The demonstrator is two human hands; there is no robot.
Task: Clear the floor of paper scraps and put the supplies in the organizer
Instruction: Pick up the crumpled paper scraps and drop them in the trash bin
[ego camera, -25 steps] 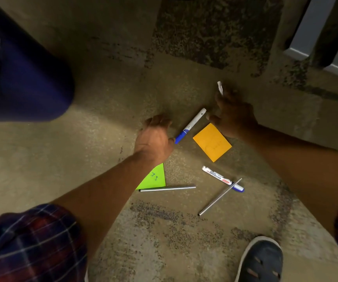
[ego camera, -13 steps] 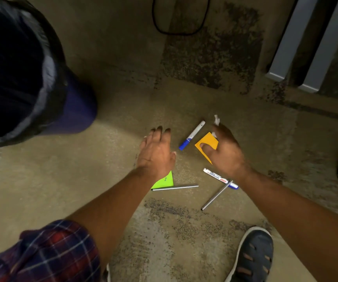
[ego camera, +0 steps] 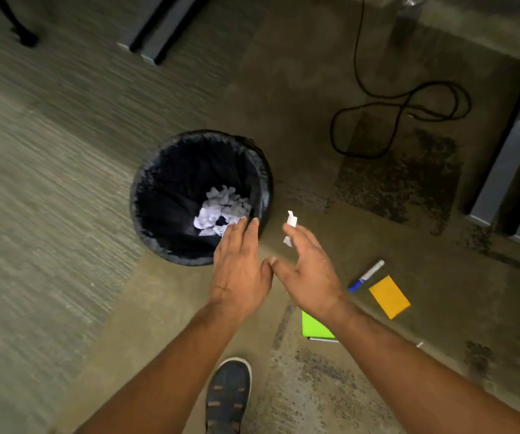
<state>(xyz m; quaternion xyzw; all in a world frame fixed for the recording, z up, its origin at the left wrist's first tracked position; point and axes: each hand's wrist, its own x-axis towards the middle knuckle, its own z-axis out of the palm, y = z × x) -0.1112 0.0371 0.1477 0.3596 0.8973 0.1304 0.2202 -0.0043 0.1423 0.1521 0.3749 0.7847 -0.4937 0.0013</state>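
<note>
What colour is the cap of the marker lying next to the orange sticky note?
Blue: the marker has a blue cap and a white body, seen in the head view.

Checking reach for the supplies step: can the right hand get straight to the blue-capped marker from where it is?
Probably not yet. The floor around the blue-capped marker is clear, but the right hand has a white paper scrap in its grip, beside the bin.

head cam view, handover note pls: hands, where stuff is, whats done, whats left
Left hand: flat, empty, at the bin rim.
Right hand: fingertips hold a white paper scrap beside the bin, not yet over it.
Done: crumpled paper lies in the bin.
Left: drop the scrap; blue marker, orange note and green note lie on the floor. No organizer in view.
</note>
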